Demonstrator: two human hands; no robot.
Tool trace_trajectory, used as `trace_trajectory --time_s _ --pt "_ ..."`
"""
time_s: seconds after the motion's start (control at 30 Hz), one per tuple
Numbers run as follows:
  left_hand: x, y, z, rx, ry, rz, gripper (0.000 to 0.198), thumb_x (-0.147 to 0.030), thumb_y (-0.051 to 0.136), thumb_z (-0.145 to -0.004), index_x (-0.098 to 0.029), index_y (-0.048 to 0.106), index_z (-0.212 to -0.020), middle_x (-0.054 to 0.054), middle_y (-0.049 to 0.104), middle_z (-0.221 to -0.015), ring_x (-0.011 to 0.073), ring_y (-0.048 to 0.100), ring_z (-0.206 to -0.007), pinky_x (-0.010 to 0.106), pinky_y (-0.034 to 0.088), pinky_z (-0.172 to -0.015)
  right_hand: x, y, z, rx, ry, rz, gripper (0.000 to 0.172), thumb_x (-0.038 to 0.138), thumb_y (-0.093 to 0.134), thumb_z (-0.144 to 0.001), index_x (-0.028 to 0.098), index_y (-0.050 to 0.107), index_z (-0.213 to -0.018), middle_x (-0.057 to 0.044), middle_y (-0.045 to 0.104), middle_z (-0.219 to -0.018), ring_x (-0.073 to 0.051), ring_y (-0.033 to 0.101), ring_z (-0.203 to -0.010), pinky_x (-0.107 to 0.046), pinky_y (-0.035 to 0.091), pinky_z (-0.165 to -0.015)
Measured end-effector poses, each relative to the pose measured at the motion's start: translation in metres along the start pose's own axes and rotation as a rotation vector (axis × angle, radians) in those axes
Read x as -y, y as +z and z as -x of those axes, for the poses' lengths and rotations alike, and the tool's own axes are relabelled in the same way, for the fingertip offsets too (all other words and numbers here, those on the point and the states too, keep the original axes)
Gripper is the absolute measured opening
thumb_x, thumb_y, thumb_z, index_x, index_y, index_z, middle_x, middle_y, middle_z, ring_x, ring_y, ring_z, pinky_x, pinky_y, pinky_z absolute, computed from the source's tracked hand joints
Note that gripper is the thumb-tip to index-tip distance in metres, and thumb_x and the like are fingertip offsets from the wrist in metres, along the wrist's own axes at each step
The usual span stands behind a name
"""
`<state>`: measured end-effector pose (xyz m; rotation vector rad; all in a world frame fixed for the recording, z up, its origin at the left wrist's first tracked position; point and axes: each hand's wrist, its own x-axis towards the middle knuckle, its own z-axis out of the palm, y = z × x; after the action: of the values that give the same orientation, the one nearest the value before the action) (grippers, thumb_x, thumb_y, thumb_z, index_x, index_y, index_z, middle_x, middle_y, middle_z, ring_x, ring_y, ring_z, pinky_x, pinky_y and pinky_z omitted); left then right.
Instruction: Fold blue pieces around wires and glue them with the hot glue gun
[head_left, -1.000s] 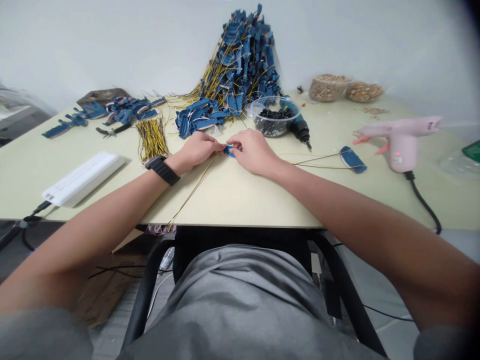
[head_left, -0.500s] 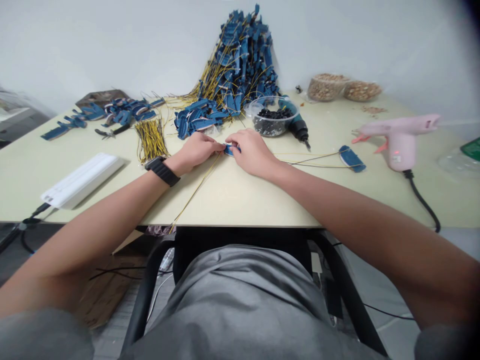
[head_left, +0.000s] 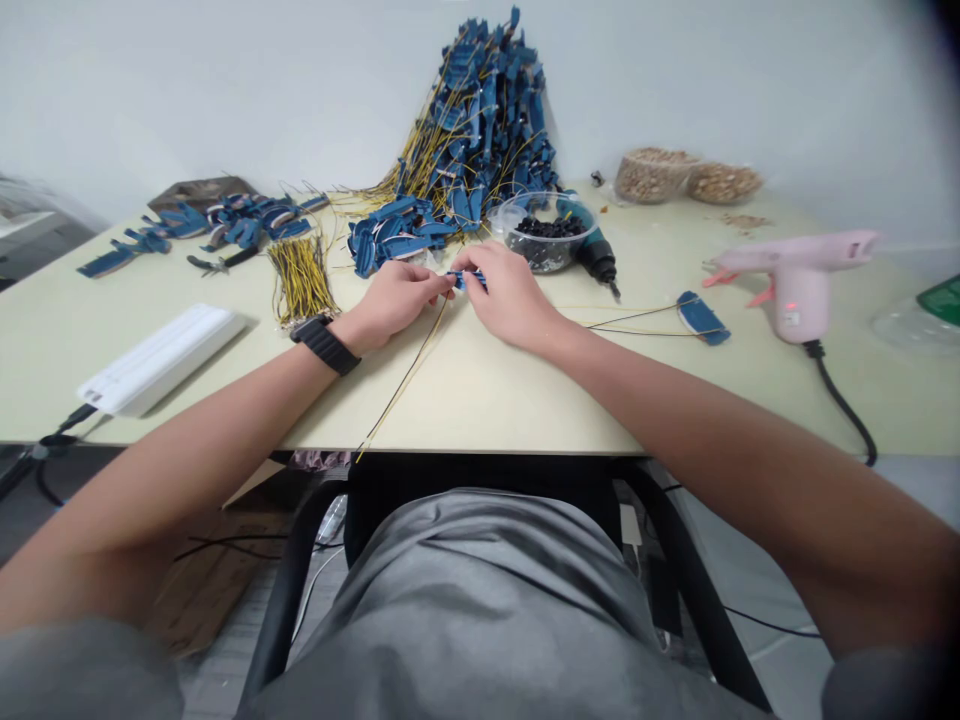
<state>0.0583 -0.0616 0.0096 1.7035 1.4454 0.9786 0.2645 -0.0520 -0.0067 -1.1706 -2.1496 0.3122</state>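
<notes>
the fingers of the left hand (head_left: 394, 300) and right hand (head_left: 510, 295) are closed, pinching a small blue strip (head_left: 466, 281) between them over the desk (head_left: 480, 400), likely to steady it for close work, its yellow wires (head_left: 409, 385) trailing below the fingers; strip and hands sit further forward than earlier.

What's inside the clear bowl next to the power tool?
The clear plastic bowl holds a heap of small black pieces. Their exact shape is too small to tell, and whatever lies beneath the top layer is covered by the pieces above it.
</notes>
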Motion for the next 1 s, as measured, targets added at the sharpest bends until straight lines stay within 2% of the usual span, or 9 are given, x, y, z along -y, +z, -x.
trace_trajectory --time_s 0.2,0.37,0.53,0.63,0.77,0.9,1.0 --pt "0.001 0.003 0.000 -0.017 0.084 0.000 0.041 -0.029 0.088 -0.116 -0.019 0.085 -0.077 0.000 0.072 -0.074 0.0149 0.048 -0.072 0.035 0.039 -0.077 0.003 -0.006 0.000 0.009 0.079 -0.178 0.031 0.004 0.055 -0.124 0.025 0.078 -0.125 -0.011 0.092 -0.137 -0.029 0.082 -0.129 -0.043 0.061 -0.119" --pt "0.011 0.002 -0.004 -0.015 0.138 -0.011 0.042 -0.035 0.090 -0.118 -0.018 0.087 -0.079 0.004 0.081 -0.082 0.0160 0.056 -0.077 0.034 0.043 -0.079 0.009 -0.005 -0.001 0.039 0.234 -0.384 0.026 0.006 0.054 -0.129 0.025 0.070 -0.121 -0.010 0.089 -0.132 -0.021 0.078 -0.103 -0.037 0.064 -0.096" --pt "0.025 0.002 -0.011 -0.014 0.217 0.010 0.049 -0.046 0.094 -0.117 -0.020 0.085 -0.076 0.007 0.088 -0.090 0.0192 0.068 -0.084 0.036 0.050 -0.083 0.016 -0.005 -0.003 0.026 0.329 -0.612 0.030 0.009 0.060 -0.132 0.026 0.061 -0.107 -0.004 0.083 -0.118 -0.012 0.060 -0.080 -0.025 0.048 -0.068" --pt "0.029 0.002 -0.014 -0.028 0.259 -0.011 0.046 -0.049 0.095 -0.116 -0.022 0.089 -0.078 0.005 0.087 -0.087 0.0202 0.069 -0.083 0.037 0.051 -0.083 0.021 -0.008 -0.004 0.009 0.408 -0.733 0.036 0.017 0.062 -0.135 0.026 0.059 -0.100 0.000 0.075 -0.098 -0.012 0.049 -0.068 -0.024 0.036 -0.055" --pt "0.028 0.004 -0.015 -0.040 0.287 -0.001 0.047 -0.044 0.097 -0.115 -0.023 0.087 -0.075 0.005 0.088 -0.087 0.0209 0.071 -0.084 0.037 0.056 -0.086 0.026 -0.011 -0.005 -0.017 0.468 -0.769 0.041 0.017 0.060 -0.135 0.024 0.067 -0.095 0.002 0.061 -0.079 -0.013 0.046 -0.063 -0.024 0.035 -0.051" --pt "0.023 0.006 -0.013 -0.041 0.281 0.036 0.045 -0.035 0.094 -0.116 -0.023 0.086 -0.073 0.005 0.089 -0.089 0.0206 0.074 -0.087 0.037 0.058 -0.090 0.028 -0.012 -0.005 -0.014 0.463 -0.797 0.046 0.016 0.061 -0.134 0.021 0.072 -0.089 -0.001 0.065 -0.081 -0.012 0.047 -0.063 -0.022 0.036 -0.050" --pt "0.022 0.006 -0.012 -0.035 0.276 0.060 0.043 -0.030 0.094 -0.116 -0.023 0.088 -0.074 0.005 0.090 -0.090 0.0197 0.073 -0.086 0.037 0.056 -0.089 0.030 -0.014 -0.004 -0.012 0.486 -0.845 0.043 0.016 0.061 -0.134 0.021 0.075 -0.094 0.000 0.067 -0.082 -0.011 0.047 -0.061 -0.021 0.037 -0.049"
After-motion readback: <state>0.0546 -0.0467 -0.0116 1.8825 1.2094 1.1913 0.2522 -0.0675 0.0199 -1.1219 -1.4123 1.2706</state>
